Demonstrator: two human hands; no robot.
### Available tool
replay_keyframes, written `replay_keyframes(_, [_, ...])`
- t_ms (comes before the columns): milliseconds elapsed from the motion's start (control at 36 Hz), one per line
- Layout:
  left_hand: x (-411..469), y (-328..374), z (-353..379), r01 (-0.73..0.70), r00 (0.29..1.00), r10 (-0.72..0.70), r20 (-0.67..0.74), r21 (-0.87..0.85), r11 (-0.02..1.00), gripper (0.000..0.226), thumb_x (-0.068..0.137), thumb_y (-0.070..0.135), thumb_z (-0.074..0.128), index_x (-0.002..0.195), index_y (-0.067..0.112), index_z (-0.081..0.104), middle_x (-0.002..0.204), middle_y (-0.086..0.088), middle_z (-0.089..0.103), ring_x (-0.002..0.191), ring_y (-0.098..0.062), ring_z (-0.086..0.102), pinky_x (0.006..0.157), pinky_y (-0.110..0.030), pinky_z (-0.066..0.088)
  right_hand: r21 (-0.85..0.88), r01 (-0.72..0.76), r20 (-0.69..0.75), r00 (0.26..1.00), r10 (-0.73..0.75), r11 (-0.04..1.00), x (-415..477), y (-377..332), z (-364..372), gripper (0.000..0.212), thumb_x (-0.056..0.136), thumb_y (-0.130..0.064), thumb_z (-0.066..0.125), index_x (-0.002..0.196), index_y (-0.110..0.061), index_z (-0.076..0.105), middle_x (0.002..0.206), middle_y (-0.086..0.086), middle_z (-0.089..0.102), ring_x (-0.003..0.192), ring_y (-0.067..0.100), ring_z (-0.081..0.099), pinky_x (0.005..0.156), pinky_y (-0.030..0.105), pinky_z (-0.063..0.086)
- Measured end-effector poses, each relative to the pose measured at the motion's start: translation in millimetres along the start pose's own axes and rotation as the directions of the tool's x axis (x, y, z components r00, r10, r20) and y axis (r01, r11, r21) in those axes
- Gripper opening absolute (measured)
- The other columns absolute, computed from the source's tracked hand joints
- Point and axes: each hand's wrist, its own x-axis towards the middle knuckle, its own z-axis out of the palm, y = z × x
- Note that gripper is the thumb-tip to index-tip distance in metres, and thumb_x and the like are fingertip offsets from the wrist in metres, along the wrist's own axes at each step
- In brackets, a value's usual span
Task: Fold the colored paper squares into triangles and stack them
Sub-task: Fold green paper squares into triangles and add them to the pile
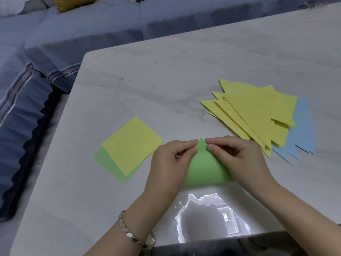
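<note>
Pinching the green paper square at its top corner, your left hand and right hand hold it bent over on the marble table.

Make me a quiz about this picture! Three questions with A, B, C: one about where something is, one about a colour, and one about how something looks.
1. Where on the table is the triangle pile?
A. left
B. right
C. middle

2. What colour is the held paper?
A. green
B. blue
C. red

3. How does the yellow square look?
A. crumpled
B. folded
C. flat

Answers:
1 B: it lies to the right of the left hand and right hand.
2 A: both hands pinch a green sheet at its top corner.
3 C: it lies unfolded on a green square.
</note>
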Motion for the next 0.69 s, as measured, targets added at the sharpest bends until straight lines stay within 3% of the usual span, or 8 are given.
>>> replay_keyframes(83, [0,-1,1,-0.003,1.000,0.003,0.001,0.013,1.000,0.025,0.084,0.004,0.065,0.087,0.029,0.070,0.083,0.016,0.067,0.078,0.007,0.060,0.069,-0.005,0.040,-0.006,-0.002,0.002,1.000,0.002,1.000,1,0,0,0.024,0.079,-0.003,0.068,0.077,-0.027,0.070,0.078,-0.025,0.068,0.075,-0.007,0.062,0.067,0.003,0.041])
replay_keyframes(139, [0,-3,2,0.002,1.000,-0.002,-0.002,0.021,1.000,0.026,0.084,0.004,0.065,0.086,0.030,0.070,0.083,0.016,0.068,0.079,0.007,0.060,0.069,-0.005,0.040,-0.014,-0.009,0.014,1.000,0.010,1.000,1,1,0,0.024,0.079,-0.003,0.068,0.076,-0.027,0.069,0.080,-0.020,0.069,0.074,-0.002,0.062,0.066,0.005,0.043])
replay_keyframes(222, [1,-7,2,0.005,1.000,-0.005,-0.002,0.028,1.000,0.028,0.083,0.004,0.065,0.084,0.031,0.071,0.083,0.015,0.068,0.078,0.006,0.060,0.069,-0.006,0.041,-0.046,-0.045,0.053,0.997,0.047,0.998,4,3,-1,0.026,0.078,-0.003,0.069,0.075,-0.028,0.067,0.067,-0.008,0.067,0.063,0.000,0.057,0.061,0.005,0.042])
replay_keyframes(389, [4,-17,7,-0.015,0.999,0.012,0.036,0.079,0.997,0.025,0.083,0.004,0.065,0.085,0.029,0.072,0.083,0.014,0.068,0.081,0.004,0.060,0.070,-0.006,0.041,-0.256,0.024,0.166,0.986,0.019,0.966,16,4,-3,0.024,0.079,-0.014,0.070,0.073,-0.036,0.064,0.074,-0.016,0.067,0.072,-0.003,0.059,0.063,0.004,0.039])
replay_keyframes(528, [19,-29,11,-0.137,0.991,0.133,0.031,0.228,0.964,0.019,0.084,0.003,0.064,0.095,0.014,0.074,0.086,0.008,0.066,0.084,-0.002,0.057,0.073,-0.009,0.040,-0.379,0.045,0.196,0.980,0.033,0.924,37,11,-4,0.020,0.082,-0.018,0.068,0.068,-0.032,0.064,0.067,-0.020,0.062,0.066,-0.009,0.054,0.060,0.006,0.038])
replay_keyframes(639, [30,-40,17,-0.281,0.955,0.293,0.042,0.439,0.854,0.028,0.088,0.009,0.053,0.113,0.005,0.065,0.114,-0.002,0.060,0.105,-0.003,0.046,0.091,-0.002,0.028,-0.426,0.040,0.145,0.989,0.024,0.904,53,26,1,0.014,0.085,-0.014,0.063,0.074,-0.022,0.066,0.067,-0.020,0.059,0.064,-0.005,0.053,0.062,0.005,0.036])
replay_keyframes(694, [28,-47,20,-0.362,0.929,0.346,0.128,0.500,0.787,0.034,0.089,0.018,0.046,0.115,0.003,0.063,0.118,-0.008,0.062,0.108,-0.007,0.044,0.094,-0.008,0.027,-0.445,0.041,0.128,0.992,0.019,0.895,59,33,4,0.013,0.086,-0.012,0.061,0.077,-0.016,0.069,0.069,-0.013,0.061,0.068,0.001,0.054,0.064,0.008,0.037])
